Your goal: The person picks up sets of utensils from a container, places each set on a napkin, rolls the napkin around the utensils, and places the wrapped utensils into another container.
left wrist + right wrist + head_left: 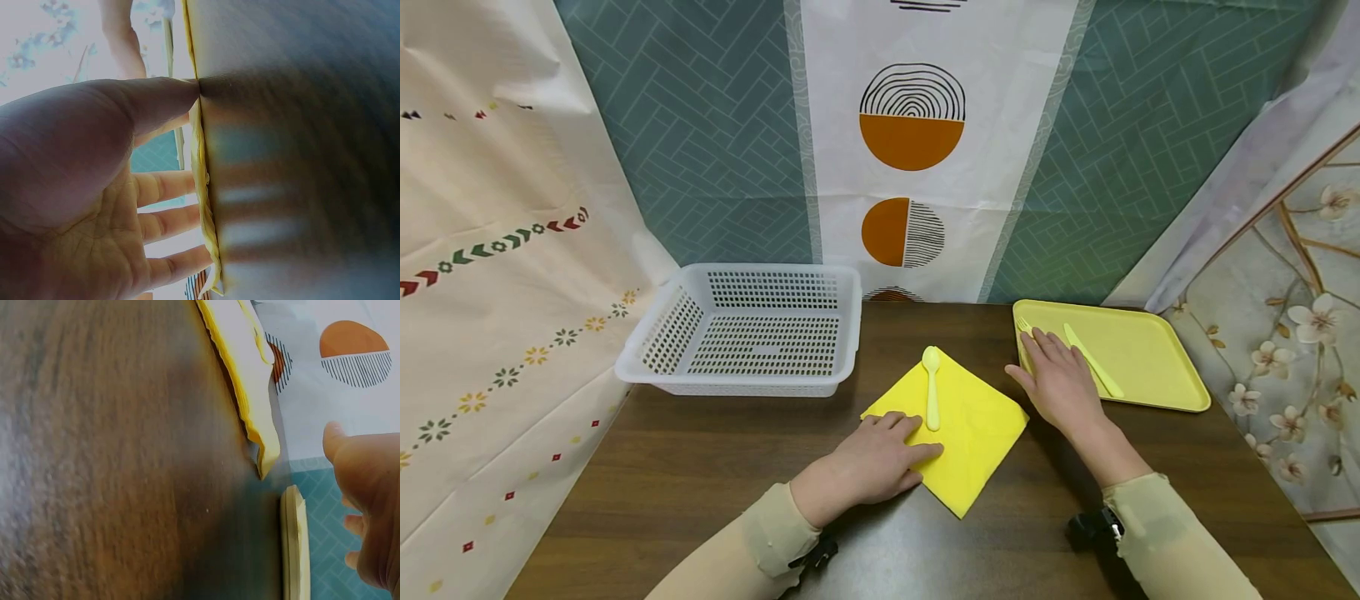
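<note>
A folded yellow napkin [977,433] lies on the table with a pale yellow spoon [932,392] on it. My left hand [876,458] rests on the napkin's left side, its fingers spread and fairly straight; in the left wrist view the fingertips touch the napkin [200,144]. Over the left part of a yellow tray [1157,358] reaches my right hand [1060,383], fingers extended. Beside it on the tray lies a yellow knife [1093,361]. The tines of a fork [1024,325] show past the right fingertips, while the rest is hidden by the hand.
A white perforated plastic basket [741,386] stands at the back left of the dark wooden table [700,483]. Patterned cloths [722,150] hang behind the table and along both sides.
</note>
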Motion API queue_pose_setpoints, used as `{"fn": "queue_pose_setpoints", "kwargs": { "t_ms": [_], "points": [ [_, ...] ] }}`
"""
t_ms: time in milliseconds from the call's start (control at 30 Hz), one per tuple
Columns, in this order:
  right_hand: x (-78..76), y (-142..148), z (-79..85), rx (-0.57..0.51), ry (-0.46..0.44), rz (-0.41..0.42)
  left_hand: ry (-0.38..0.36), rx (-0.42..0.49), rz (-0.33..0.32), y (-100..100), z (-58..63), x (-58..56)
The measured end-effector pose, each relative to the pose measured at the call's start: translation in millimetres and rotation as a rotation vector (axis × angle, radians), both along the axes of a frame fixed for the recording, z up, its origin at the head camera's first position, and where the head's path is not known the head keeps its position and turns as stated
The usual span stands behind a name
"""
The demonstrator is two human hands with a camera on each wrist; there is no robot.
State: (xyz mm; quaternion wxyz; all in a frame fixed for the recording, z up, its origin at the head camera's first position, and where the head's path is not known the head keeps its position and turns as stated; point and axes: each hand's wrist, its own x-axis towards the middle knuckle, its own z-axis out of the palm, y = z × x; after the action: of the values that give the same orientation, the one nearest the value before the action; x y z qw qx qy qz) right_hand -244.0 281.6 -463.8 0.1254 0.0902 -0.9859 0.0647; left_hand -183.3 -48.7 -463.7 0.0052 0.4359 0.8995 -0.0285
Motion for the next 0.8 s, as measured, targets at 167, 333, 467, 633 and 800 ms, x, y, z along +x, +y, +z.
{"fn": "queue_pose_setpoints", "kwargs": {
  "t_ms": [167, 333, 467, 633, 800],
  "points": [
    [-0.4, 2.7, 1.4, 0.003, -0.014, -0.003, 0.0, 0.004, 0.0, -0.5, -0.6, -0.2],
    [-2.5, 6.8, 0.2, 0.009, -0.024, -0.01, 0.0, 0.01, -0.003, -0.9, -0.6, 0.0],
    [-4.8, 9.6, -1.3, 0.005, -0.027, -0.019, -0.005, 0.01, -0.003, -0.9, 0.5, 0.2],
    [-7.1, 13.5, -2.9, -0.008, -0.011, -0.021, -0.012, 0.004, -0.001, -0.6, 1.8, 0.5],
    [-8.0, 18.7, -4.2, -0.018, -0.01, -0.028, -0.01, 0.004, 0.002, -0.7, 1.5, 0.5]
  ]
}}
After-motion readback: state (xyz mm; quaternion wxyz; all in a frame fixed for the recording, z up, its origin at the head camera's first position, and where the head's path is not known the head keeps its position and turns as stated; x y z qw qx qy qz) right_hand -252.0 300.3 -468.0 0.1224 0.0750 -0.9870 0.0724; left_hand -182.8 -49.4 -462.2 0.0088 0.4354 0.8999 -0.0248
